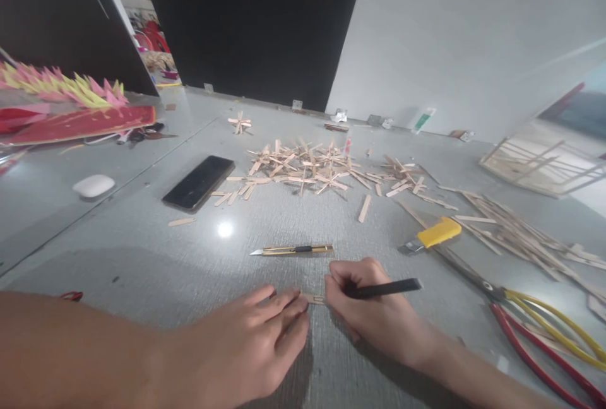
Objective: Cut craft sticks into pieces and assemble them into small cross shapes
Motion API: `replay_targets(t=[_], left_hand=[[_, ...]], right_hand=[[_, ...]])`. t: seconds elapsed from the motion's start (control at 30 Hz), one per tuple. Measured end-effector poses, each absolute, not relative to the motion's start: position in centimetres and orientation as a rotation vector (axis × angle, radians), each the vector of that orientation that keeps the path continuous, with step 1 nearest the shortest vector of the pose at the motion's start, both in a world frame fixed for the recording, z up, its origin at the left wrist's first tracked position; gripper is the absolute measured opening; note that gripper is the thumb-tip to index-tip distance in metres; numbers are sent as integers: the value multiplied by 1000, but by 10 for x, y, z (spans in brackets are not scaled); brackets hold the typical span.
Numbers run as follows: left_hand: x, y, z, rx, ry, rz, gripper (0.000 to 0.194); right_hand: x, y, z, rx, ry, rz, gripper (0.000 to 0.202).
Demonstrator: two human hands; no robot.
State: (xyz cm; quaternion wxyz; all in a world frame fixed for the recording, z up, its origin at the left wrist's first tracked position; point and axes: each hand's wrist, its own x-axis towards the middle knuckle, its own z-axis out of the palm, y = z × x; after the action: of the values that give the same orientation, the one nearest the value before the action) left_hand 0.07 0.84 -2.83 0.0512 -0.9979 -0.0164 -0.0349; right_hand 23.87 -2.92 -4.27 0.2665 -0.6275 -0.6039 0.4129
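On the grey surface, my left hand point(272, 333) has its fingers bent together and holds down a small flat wooden stick point(316, 299). Most of that stick is covered by the fingers, and faint dark marks show on its bare end. My right hand point(369, 308), closed in a writing grip, has a slim black pen point(391, 288) in it. The pen's tip is hidden behind the fingers, close to the stick's right end. Just beyond both hands lies a gold craft knife point(296, 250), its blade pointing left.
A heap of wooden sticks point(307, 166) spreads beyond the knife. At right are a yellow-handled scraper point(439, 232), large shears point(506, 298) and long wooden strips point(521, 226). A phone point(199, 182) and a white case point(93, 186) lie at left. Dark and white panels stand behind.
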Motion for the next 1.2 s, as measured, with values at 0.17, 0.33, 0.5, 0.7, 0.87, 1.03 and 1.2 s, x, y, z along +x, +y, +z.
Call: replay_targets(t=[0.17,0.33,0.5,0.7,0.87,1.03,1.2], left_hand=[[2,9,-28,-3025,-70,-162,41],[3,10,-27,-3010,-85,-258,38],[3,10,-27,-3022,-71,-271,39],[3,10,-25,-3045,-66,-260,36],[3,10,-24,-3044,-62,-247,38],[3,11,-23,-3023,-65,-218,38],[2,3,-26,-2943,-63,-201,46]], right_hand=[[238,-31,-42,-1712,-1603,1143,41],[238,-34,-42,-1722,-1550,1206,40],[238,-33,-44,-1708,-1479,1241,39],[239,-33,-47,-1715,-1445,1234,39],[238,-33,-47,-1718,-1440,1227,39],[237,-32,-44,-1730,-1439,1216,40],[235,-34,-44,-1718,-1414,1248,41]])
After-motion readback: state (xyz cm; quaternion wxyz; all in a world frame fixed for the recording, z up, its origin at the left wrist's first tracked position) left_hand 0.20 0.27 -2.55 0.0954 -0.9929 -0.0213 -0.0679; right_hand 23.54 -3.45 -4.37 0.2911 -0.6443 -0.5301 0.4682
